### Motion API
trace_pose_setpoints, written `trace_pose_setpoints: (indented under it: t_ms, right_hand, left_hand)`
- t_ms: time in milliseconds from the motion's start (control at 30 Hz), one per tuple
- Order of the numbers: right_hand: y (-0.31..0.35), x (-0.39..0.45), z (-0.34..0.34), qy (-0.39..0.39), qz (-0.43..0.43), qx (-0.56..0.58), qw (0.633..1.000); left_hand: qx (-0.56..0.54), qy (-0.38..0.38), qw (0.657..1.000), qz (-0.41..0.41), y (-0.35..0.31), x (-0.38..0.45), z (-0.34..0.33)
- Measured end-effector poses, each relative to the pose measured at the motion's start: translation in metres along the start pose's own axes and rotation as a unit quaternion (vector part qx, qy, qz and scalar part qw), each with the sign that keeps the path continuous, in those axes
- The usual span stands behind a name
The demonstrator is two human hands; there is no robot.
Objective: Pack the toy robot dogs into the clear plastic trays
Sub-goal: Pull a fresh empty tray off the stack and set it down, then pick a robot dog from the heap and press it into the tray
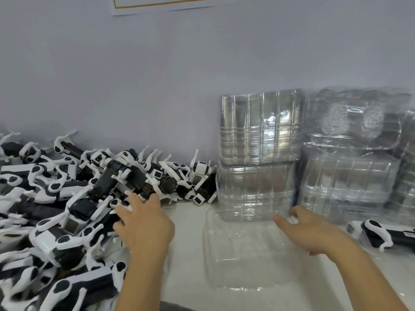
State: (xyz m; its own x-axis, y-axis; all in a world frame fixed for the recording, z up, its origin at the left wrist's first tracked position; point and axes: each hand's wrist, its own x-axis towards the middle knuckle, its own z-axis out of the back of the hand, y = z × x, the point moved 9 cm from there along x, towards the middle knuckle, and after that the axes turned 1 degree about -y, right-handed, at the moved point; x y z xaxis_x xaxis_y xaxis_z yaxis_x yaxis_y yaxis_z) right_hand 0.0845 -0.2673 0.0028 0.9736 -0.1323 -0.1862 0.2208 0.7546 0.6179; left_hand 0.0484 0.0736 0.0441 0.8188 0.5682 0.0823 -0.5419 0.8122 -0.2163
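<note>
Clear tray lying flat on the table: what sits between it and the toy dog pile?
Only the left hand and bare table, in the head view.

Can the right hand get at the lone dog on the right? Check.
Probably yes. The right hand hovers over the flat tray, and the lone dog lies in the open just beside it, with nothing between them.

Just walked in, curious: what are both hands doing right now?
Left hand: open, fingers reaching into the pile of toy dogs, holding nothing.
Right hand: open, over the clear tray, holding nothing.
</note>
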Motion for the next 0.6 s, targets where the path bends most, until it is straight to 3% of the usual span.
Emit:
trace_pose_setpoints:
  t_ms: [167, 367, 600]
  right_hand:
    - [0.001, 0.001, -0.006, 0.024, 0.008, -0.037, 0.999]
    - [-0.002, 0.004, -0.001, 0.017, 0.011, -0.084, 0.996]
    - [0.01, -0.006, 0.011, -0.009, 0.028, -0.134, 0.991]
  left_hand:
    - [0.021, -0.006, 1.0, 0.007, 0.005, 0.002, -0.008]
    - [-0.095, -0.022, 0.995, 0.008, 0.013, 0.009, 0.008]
    - [-0.195, -0.151, 0.969, -0.03, 0.014, 0.001, 0.063]
